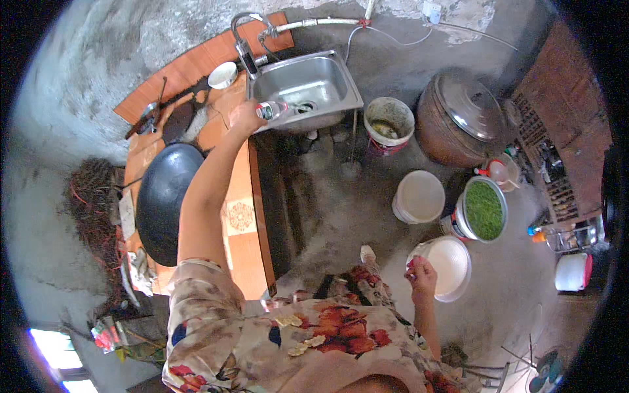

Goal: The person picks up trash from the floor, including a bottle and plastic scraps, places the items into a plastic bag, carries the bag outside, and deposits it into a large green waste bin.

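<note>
My left hand (pixel 244 116) is closed around a clear plastic bottle (pixel 274 109) with a printed label. The bottle lies tipped on its side, its far end over the near-left part of the steel sink (pixel 337 84). In the basin, by the drain, is something pale green and white, too small to name. My right hand (pixel 423 278) is closed, its fingertips pinching a small red thing (pixel 411 268), mostly hidden. Below that hand stands a white bucket (pixel 457 265) with pale contents.
A faucet (pixel 244 47) rises behind the sink. Left, a black wok (pixel 167 203) and a white bowl (pixel 223 75) rest on the tiled counter (pixel 240 213). On the floor right are a dirty bucket (pixel 389 116), a lidded vat (pixel 452 121), a white bucket (pixel 419 196) and a green-filled basin (pixel 483 209).
</note>
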Available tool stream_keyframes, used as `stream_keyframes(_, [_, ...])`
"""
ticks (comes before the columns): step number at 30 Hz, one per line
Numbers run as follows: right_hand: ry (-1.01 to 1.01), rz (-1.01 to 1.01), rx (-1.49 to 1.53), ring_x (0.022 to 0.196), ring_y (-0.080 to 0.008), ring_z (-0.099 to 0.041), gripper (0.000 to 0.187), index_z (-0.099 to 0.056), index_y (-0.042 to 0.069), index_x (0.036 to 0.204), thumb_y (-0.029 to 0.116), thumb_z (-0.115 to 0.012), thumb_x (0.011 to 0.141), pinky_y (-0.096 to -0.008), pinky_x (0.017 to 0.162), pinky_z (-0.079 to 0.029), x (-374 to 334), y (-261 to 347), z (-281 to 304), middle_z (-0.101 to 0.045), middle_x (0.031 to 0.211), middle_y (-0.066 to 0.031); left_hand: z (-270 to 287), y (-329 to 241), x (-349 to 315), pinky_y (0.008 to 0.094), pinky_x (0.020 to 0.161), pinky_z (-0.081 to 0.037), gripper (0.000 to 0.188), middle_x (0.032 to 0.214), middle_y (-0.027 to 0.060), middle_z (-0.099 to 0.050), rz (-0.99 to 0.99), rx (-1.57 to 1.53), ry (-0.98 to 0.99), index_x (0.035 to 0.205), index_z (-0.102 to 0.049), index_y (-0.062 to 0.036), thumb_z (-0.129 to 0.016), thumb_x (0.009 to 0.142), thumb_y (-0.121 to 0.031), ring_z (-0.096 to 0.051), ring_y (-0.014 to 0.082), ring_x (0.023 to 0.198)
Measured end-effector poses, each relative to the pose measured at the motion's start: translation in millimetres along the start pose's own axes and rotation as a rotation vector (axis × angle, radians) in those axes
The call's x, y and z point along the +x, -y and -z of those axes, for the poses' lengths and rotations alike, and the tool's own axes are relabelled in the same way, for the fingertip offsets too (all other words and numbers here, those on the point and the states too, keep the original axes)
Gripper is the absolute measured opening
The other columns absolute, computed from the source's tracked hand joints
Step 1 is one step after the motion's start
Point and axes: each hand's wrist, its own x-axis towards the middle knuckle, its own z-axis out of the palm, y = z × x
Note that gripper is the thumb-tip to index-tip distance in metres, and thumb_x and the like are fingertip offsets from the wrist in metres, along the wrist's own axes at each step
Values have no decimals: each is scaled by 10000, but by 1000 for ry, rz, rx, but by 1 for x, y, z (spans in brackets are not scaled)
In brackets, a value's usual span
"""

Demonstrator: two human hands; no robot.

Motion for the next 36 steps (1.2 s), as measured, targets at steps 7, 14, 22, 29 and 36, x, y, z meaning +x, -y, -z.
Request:
stream_keyframes(7, [143, 205, -251, 674, -100, -564, 242, -603, -5, 1034, 130, -672, 846, -238, 591, -469, 119, 104, 13, -625, 838, -39, 13, -56, 83, 501, 922, -382, 338, 1077, 50, -560, -140, 547, -160, 1046, -531, -133, -676, 741, -154, -551, 255, 1065])
stream_keyframes(14, [134, 135, -285, 662, -81, -547, 236, -620, 8, 1025, 131, -679, 832, -220, 586, -460, 149, 118, 18, -611, 799, -16, 24, -79, 120, 566, 1034, -281, 287, 1025, 39, -561, -316, 686, -255, 1025, -572, -141, -657, 753, -181, -527, 230, 1043])
stream_keyframes(22, [330, 284, -546, 638, -88, -552, 274, -637, 28, 1014, 148, -725, 784, -224, 608, -463, 169, 113, -10, -612, 764, -16, 44, -75, 123, 536, 1078, -244, 292, 1079, 46, -505, -431, 708, -368, 1036, -547, -148, -630, 756, -158, -486, 227, 1078])
stream_keyframes(29, [571, 422, -755, 704, -90, -595, 318, -609, -7, 1046, 145, -716, 788, -229, 640, -482, 191, 116, -54, -642, 797, -45, 10, -63, 110, 526, 1087, -234, 247, 1104, 59, -541, -430, 684, -405, 1033, -584, -146, -586, 820, -271, -479, 227, 1132])
stream_keyframes(36, [779, 186, -471, 706, -128, -627, 272, -572, -4, 1057, 168, -656, 863, -257, 628, -502, 201, 112, -147, -670, 845, -91, -24, -48, 25, 370, 788, -486, 574, 961, 65, -630, 547, -482, 66, 1022, -605, -68, -809, 638, -442, -609, 207, 892])
